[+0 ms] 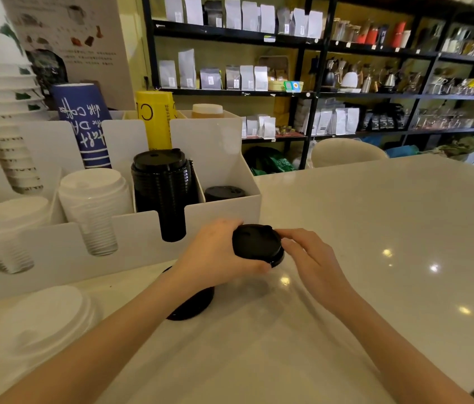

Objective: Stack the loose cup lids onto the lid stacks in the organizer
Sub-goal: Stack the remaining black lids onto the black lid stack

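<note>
A small stack of black lids is held just above the counter, in front of the white organizer. My left hand grips it from the left and below. My right hand touches its right rim with the fingertips. Another black lid lies on the counter, partly hidden under my left forearm. In the organizer stand a tall black lid stack, a low black lid stack in the right compartment, and two white lid stacks. Loose white lids lie at the near left.
The white counter stretches to the right, with a pale chair back past its far edge. Stacked paper cups, white, blue and yellow, stand in the organizer's back row. Dark shelves with bags and kettles fill the background.
</note>
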Motion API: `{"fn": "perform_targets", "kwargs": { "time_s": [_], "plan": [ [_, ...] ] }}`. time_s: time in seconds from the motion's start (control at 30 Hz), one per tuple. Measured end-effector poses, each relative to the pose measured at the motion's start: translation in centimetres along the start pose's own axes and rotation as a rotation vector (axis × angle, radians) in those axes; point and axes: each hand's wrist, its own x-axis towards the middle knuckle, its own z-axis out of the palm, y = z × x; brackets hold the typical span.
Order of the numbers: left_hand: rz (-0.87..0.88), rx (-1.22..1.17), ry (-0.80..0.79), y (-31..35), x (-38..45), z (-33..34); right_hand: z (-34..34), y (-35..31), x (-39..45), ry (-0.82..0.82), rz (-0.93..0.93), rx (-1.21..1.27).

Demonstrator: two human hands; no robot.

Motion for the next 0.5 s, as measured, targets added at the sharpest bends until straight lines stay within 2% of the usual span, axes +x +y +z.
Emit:
{"fn": "perform_targets", "kwargs": {
  "time_s": [0.27, 0.5],
  "plan": [
    [0.067, -0.035, 0.257, 0.5, 0.4, -5.0, 0.3, -4.0, 4.6, 0.077, -0.155, 0.043],
    [0.050, -0.106, 0.423, -0.5, 0.9, -9.1, 2.2, -7.3, 9.1, 0.062, -0.293, 0.147]
  ]
}}
